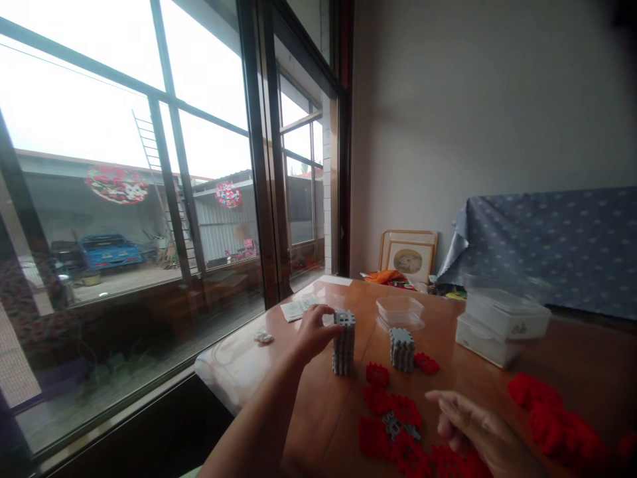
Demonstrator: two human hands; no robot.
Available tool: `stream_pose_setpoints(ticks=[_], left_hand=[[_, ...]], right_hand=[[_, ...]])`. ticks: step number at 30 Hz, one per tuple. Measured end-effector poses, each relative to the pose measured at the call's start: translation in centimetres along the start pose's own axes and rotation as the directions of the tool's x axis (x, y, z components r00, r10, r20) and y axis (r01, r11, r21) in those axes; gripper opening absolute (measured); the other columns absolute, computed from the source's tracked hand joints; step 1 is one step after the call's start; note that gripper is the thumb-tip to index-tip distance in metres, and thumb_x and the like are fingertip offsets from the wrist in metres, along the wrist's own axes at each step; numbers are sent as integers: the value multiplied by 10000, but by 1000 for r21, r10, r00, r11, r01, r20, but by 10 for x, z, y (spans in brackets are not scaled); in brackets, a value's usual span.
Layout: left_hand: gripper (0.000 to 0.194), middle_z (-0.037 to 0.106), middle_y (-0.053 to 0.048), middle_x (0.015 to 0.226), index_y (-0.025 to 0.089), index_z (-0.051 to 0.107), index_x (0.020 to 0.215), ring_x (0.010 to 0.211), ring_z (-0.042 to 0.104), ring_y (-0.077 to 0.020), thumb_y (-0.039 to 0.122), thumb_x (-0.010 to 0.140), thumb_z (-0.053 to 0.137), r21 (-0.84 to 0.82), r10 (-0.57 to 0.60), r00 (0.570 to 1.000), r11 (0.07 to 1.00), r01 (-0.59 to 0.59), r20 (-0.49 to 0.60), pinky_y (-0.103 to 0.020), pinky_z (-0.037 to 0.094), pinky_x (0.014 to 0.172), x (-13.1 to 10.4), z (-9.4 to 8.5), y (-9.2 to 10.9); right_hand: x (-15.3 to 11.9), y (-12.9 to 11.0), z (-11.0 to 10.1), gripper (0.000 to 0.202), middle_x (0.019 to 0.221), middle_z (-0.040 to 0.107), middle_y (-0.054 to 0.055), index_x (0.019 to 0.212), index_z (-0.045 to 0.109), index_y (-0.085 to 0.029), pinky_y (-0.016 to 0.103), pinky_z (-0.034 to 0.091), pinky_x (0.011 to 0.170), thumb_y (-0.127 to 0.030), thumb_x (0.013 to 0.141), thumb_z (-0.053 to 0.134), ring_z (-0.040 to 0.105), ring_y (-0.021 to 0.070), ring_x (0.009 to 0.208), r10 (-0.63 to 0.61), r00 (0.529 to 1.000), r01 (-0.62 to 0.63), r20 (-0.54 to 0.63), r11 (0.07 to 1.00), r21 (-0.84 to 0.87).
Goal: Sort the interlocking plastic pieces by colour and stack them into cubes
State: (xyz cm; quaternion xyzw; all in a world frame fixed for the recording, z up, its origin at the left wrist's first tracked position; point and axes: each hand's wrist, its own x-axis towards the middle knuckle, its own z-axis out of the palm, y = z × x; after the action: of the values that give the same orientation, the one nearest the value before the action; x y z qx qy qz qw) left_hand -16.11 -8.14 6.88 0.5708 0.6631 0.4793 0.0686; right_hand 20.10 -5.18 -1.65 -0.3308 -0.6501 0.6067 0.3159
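Observation:
My left hand (314,330) reaches to the top of a tall stack of grey interlocking tiles (343,352). Its thumb and forefinger pinch the uppermost grey tile (344,318), which lies on the stack. A shorter grey stack (402,348) stands to the right, with a red tile (426,362) beside it. Low on the right, my right hand (470,425) hovers near loose red tiles (375,435), forefinger stretched out and the other fingers loosely bent, with nothing visible in it. Small grey pieces (398,426) lie among the red tiles.
A clear plastic tub (399,312) sits behind the short stack. Stacked plastic boxes (502,325) stand at the right, with a red pile (557,418) in front. Paper (297,309) and a small whitish packet (263,336) lie at the left, near the window.

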Motion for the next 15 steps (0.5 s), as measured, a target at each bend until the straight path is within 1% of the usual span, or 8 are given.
stream_pose_setpoints(ticks=[4,6,8,9,11,12,13,15], left_hand=[[447,594,-92,1247,192,677,1153,1185,539,-266,326,735,757,-14,-22,1000,1000,22,13,-357,422,1007,-2,0,2],[470,592,-97,1268,197,667,1180,1198,534,-275,340,742,757,3,0,1000,1000,0,-21,-381,417,1017,-6,-2,7],[443,604,-93,1252,214,657,1182,1182,545,-275,355,769,740,46,56,995,998,-52,-87,-405,420,1013,-13,-2,14],[401,616,-90,1222,214,654,1163,1157,559,-268,354,793,719,68,98,988,994,-90,-124,-409,429,1000,-18,-1,19],[280,648,-75,1131,215,652,1101,1082,594,-241,343,852,657,74,182,971,982,-172,-153,-380,462,934,-30,4,30],[220,662,-61,1071,218,648,1071,1030,608,-222,326,881,619,59,207,970,978,-201,-128,-356,472,900,-37,8,35],[174,672,-48,1002,219,647,1033,958,620,-204,308,891,602,42,232,971,972,-229,-65,-332,479,855,-45,12,41],[126,685,-37,927,217,658,982,854,623,-179,262,889,585,-7,278,952,960,-280,124,-293,476,775,-61,22,51]], right_hand=[[0,-3,0,500,813,639,30,1153,684,-209,285,457,644,-623,917,533,570,166,701,0,1000,0,-19,1000,4],[-2,-7,2,495,805,643,29,1132,687,-206,292,451,656,-624,915,535,566,166,695,-6,999,6,-42,1000,-3],[-6,-13,4,481,799,646,23,1122,686,-208,296,448,674,-617,912,545,562,166,696,-13,997,12,-78,1000,-13],[-8,-16,5,478,802,649,23,1124,685,-209,298,448,682,-614,911,547,565,169,705,-18,996,16,-90,1000,-18],[-10,-22,7,465,799,650,13,1130,680,-217,293,447,688,-607,913,549,570,169,719,-16,995,13,-103,1000,-28],[-10,-23,7,464,799,651,10,1133,678,-218,291,448,693,-605,913,550,571,168,723,-13,994,9,-107,999,-36],[-10,-24,7,463,801,653,7,1134,677,-219,291,452,700,-605,911,553,574,168,729,-9,994,4,-111,999,-49],[-9,-25,7,457,806,656,4,1113,680,-218,294,460,716,-606,904,558,583,171,742,-16,993,5,-114,996,-94]])
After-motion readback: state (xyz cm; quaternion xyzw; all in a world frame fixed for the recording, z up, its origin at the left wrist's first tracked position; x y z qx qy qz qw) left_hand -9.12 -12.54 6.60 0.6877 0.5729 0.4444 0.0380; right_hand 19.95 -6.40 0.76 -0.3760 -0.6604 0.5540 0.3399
